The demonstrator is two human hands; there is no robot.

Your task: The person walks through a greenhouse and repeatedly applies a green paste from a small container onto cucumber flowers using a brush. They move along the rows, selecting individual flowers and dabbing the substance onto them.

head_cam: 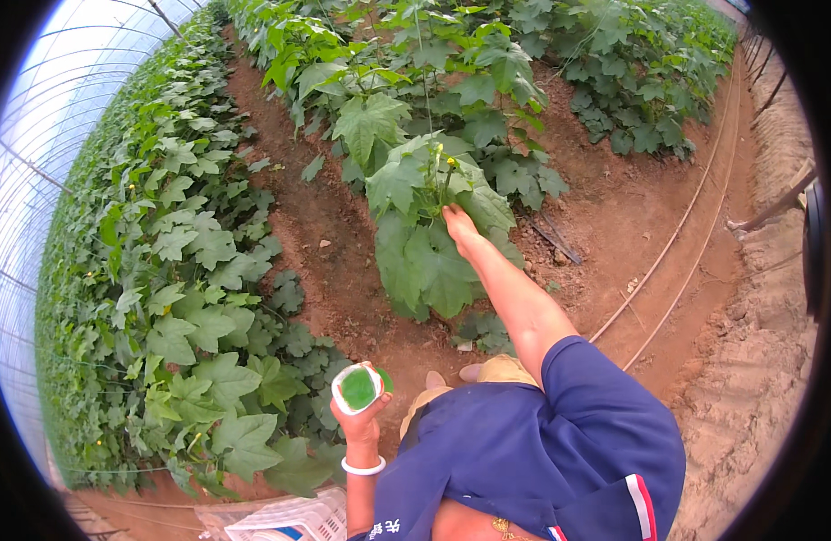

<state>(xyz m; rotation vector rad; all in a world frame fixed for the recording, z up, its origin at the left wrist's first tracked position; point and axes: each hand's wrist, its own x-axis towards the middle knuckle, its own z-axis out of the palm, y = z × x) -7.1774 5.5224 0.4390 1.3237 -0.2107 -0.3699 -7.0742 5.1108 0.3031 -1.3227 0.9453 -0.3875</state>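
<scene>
My left hand [361, 419], with a white bracelet at the wrist, grips a white-rimmed cup [359, 389] with bright green contents. A round green piece shows at the cup's right side. My right arm stretches forward into a climbing vine with broad lobed leaves. At the end of it, my right hand [460, 223] pinches the lower end of a slim young green fruit [449, 177], which points up with a yellow flower [450, 161] at its tip. Leaves partly hide the fingertips. A large leaf [437, 267] hangs just below this hand.
Dense vine rows stand at the left [205, 324] and far right [632, 88]. A thin string [423, 74] rises from the middle vine. Hoses [686, 230] run along the soil path. A white plastic basket [320, 517] sits at the bottom left. A wooden post [780, 199] leans at the right.
</scene>
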